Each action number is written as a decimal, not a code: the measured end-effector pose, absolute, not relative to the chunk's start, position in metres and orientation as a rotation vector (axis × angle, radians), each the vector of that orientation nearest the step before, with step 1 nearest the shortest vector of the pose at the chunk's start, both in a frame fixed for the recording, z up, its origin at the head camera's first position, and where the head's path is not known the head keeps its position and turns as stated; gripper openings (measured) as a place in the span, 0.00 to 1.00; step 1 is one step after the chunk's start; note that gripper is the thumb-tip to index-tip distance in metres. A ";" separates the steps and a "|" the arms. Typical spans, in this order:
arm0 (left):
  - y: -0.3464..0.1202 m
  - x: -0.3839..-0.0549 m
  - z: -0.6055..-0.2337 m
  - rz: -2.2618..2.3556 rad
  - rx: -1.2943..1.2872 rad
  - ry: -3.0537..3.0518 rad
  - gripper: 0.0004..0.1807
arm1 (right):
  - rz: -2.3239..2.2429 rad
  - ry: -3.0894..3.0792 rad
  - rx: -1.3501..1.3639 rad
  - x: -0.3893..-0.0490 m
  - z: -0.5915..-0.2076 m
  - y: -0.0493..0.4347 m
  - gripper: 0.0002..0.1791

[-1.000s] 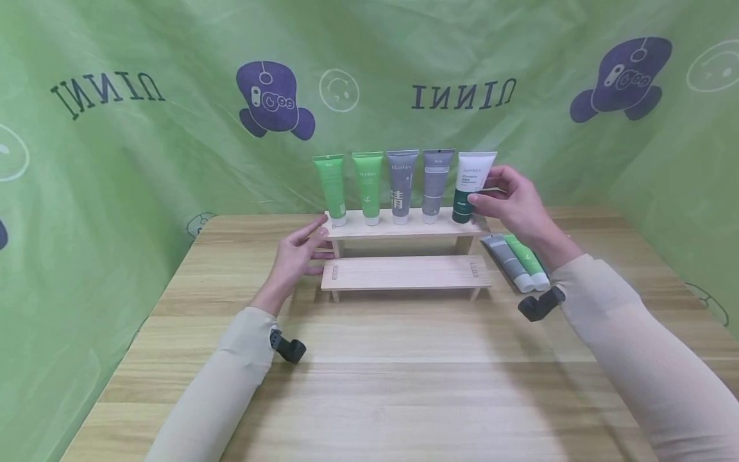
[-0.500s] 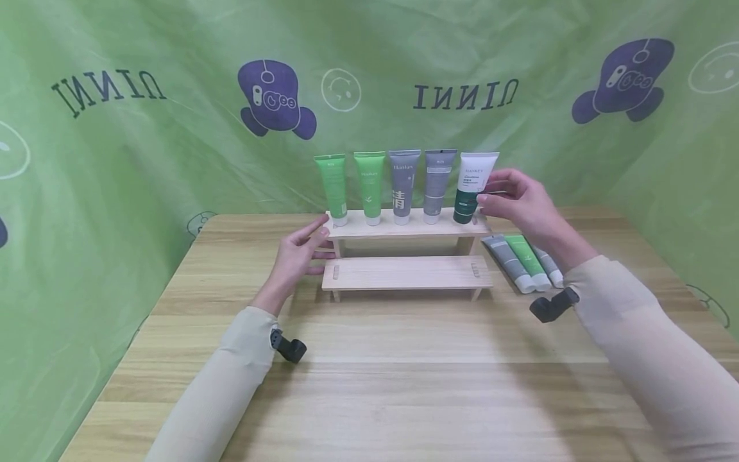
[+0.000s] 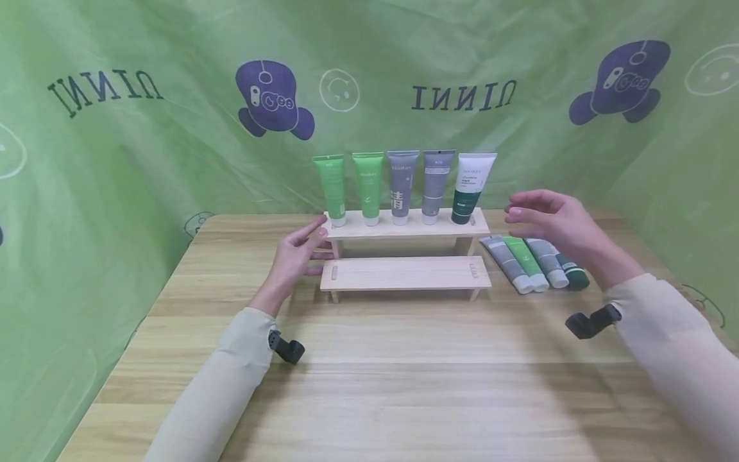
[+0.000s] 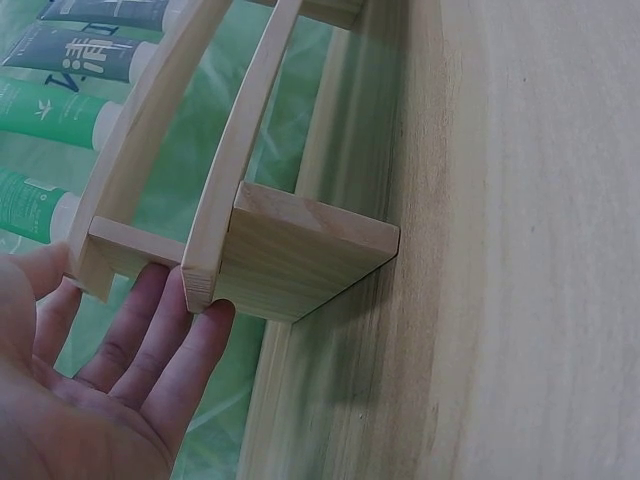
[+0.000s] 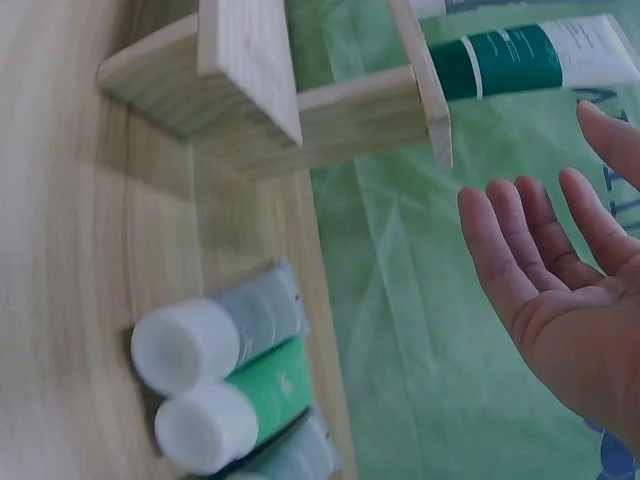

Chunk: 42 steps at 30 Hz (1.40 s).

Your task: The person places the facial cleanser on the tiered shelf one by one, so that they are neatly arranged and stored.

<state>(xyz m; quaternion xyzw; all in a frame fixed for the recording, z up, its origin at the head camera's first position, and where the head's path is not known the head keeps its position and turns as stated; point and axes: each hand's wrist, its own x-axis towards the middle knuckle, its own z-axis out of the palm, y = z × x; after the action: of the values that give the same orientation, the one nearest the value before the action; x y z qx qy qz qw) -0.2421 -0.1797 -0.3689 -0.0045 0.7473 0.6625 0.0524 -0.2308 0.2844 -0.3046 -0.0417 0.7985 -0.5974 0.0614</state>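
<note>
White-and-green tube (image 3: pixel 473 189), head view: upright at the right end of the wooden rack's upper shelf (image 3: pixel 398 232), last of five. Your right hand (image 3: pixel 557 224) hangs beside it, fingers apart; your left hand (image 3: pixel 290 256) touches the rack's left end. Grey tube (image 3: pixel 402 183), marked 清. Green backdrop (image 3: pixel 381 38), lettered INNIU, inverted. Four lying tubes (image 3: pixel 523 262) on the table (image 3: pixel 375 398). Left wrist: your fingers spread, against both shelf ends; 清 legible. Right wrist: your fingers loosely curved, apart, clear of the white-and-green tube; its lettering blurred.
</note>
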 end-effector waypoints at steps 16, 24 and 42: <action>-0.184 -0.239 -0.366 2.027 -0.038 2.266 0.29 | -2.089 2.089 -0.157 -0.211 -0.333 0.374 0.15; -0.182 -0.239 -0.365 2.034 -0.041 2.256 0.27 | -1.943 2.117 0.017 -0.211 -0.346 0.406 0.13; -0.178 -0.242 -0.369 2.030 -0.040 2.253 0.27 | -1.906 2.022 0.071 -0.215 -0.381 0.437 0.18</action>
<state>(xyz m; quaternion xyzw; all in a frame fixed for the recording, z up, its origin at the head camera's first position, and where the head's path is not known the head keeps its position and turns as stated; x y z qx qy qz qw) -0.2424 -0.1782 -0.3694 -0.0133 0.7417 0.6684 0.0545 -0.2146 0.4366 -0.3814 0.0250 0.7157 -0.6744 0.1800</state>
